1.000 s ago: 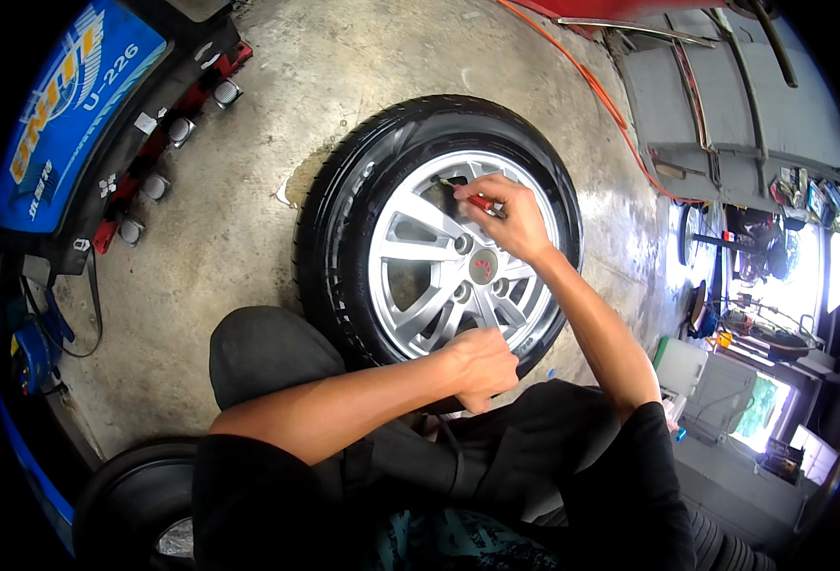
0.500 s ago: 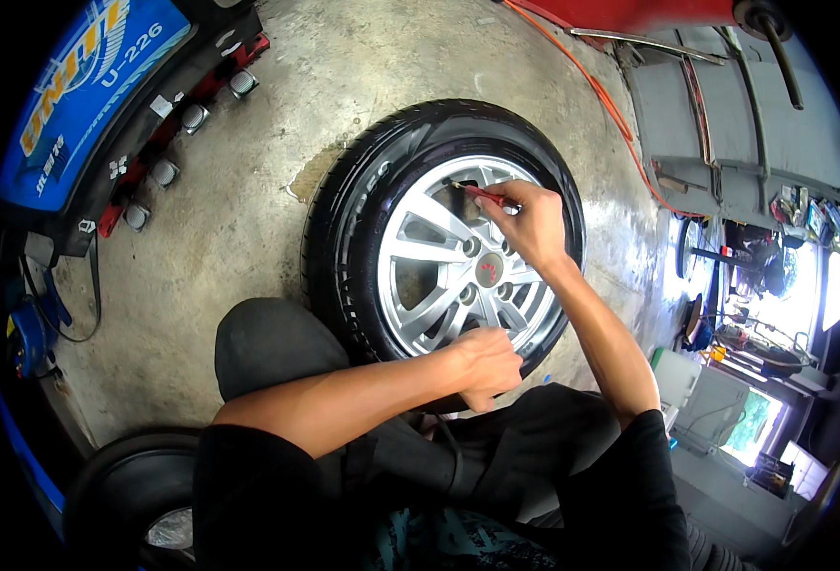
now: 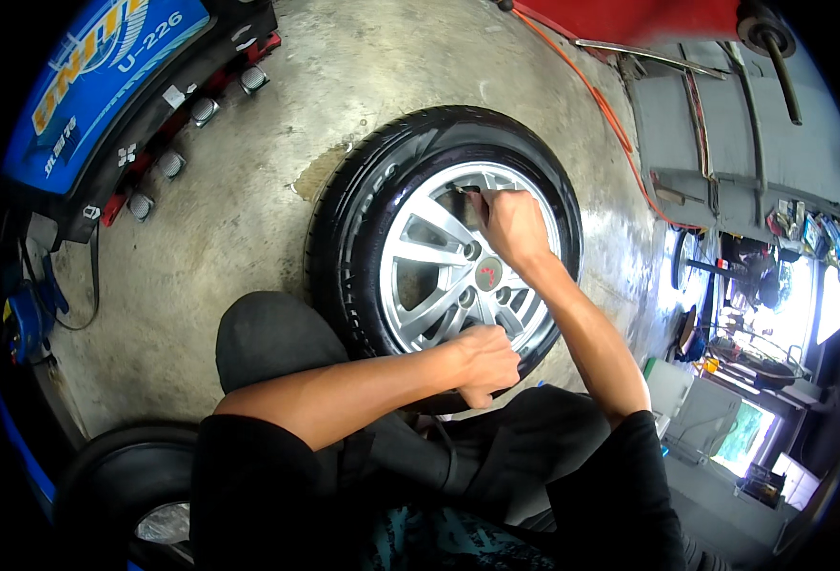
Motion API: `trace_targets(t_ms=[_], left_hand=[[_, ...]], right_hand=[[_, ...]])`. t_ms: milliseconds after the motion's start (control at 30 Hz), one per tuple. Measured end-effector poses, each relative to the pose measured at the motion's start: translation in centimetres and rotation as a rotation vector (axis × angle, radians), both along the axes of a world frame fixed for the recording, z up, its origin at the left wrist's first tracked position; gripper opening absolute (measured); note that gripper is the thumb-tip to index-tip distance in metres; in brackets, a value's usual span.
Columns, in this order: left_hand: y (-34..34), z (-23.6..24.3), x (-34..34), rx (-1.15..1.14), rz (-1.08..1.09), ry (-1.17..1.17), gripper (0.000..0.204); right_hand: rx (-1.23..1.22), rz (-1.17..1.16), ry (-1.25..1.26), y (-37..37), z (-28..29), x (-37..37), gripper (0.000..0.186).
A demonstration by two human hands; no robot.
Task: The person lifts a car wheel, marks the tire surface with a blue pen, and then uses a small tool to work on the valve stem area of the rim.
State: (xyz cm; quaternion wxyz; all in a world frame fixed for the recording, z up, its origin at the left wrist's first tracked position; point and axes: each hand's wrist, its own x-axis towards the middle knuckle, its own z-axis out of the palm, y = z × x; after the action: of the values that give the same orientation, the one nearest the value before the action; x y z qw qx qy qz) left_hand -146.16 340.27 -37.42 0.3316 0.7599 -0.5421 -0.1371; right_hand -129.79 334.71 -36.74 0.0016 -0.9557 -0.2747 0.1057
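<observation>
Right hand (image 3: 515, 225): grasping what seems a tool (image 3: 477, 203), mostly hidden, over the wheel (image 3: 487, 273), far side
Left hand (image 3: 484, 363): clenched at the near edge
Wheel: flat on the floor (image 3: 239, 190)
Hose (image 3: 608, 112): orange, right of wheel
Second tyre (image 3: 106, 476): lower left

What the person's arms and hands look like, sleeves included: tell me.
The black sleeves end near the elbows; below, both forearms are bare. Neither the left hand nor the right hand wears a glove, and no watch or bracelet shows.
</observation>
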Motion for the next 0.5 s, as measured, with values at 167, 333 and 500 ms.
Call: trace_targets(t_ms=[167, 333, 500], left_hand=[[0.1, -0.6, 0.0, -0.056, 0.023, 0.020, 0.028], [1.4, 0.7, 1.2, 0.016, 0.026, 0.033, 0.027], [3.7, 1.0, 4.6, 0.119, 0.242, 0.003, 0.028]], right_hand=[[0.038, 0.285, -0.156, -1.1, -0.4, -1.0, 0.015], [0.074, 0.203, -0.128, -0.9, 0.3, -0.8, 0.014], [0.108, 0.133, -0.160, -1.3, -0.4, -0.9, 0.026]])
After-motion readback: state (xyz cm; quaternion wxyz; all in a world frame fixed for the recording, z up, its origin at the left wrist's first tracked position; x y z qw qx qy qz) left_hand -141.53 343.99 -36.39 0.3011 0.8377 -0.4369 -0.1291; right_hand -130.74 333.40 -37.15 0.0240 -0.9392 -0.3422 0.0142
